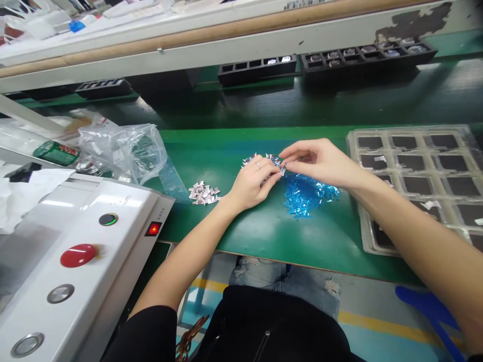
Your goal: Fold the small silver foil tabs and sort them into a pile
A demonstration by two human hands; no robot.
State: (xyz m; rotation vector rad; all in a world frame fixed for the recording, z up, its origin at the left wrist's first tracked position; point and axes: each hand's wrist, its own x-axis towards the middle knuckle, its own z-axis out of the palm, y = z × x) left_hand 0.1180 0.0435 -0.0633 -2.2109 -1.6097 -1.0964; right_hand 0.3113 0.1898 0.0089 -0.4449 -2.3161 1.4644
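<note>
Over the green worktop [234, 229], my left hand [252, 183] pinches a small flat silvery piece [283, 171] between thumb and fingertips. My right hand [315, 158] meets it from the right, its thumb and forefinger closed at the piece's edge; whether they grip a film there is too small to tell. Just beyond my fingers lies a pile of small dark-and-white pieces [272, 159], partly hidden by my left hand. Below my right hand spreads a heap of shiny blue film strips [305, 196]. Left of my left wrist sits a pile of small pale pieces [204, 193].
A clear compartment tray [362, 221] with dark squares stands at the right, under my right forearm. At the left are a white machine [124, 241] with buttons and a crumpled plastic bag [132, 148]. Black divided trays [260, 73] stand at the back beneath a shelf.
</note>
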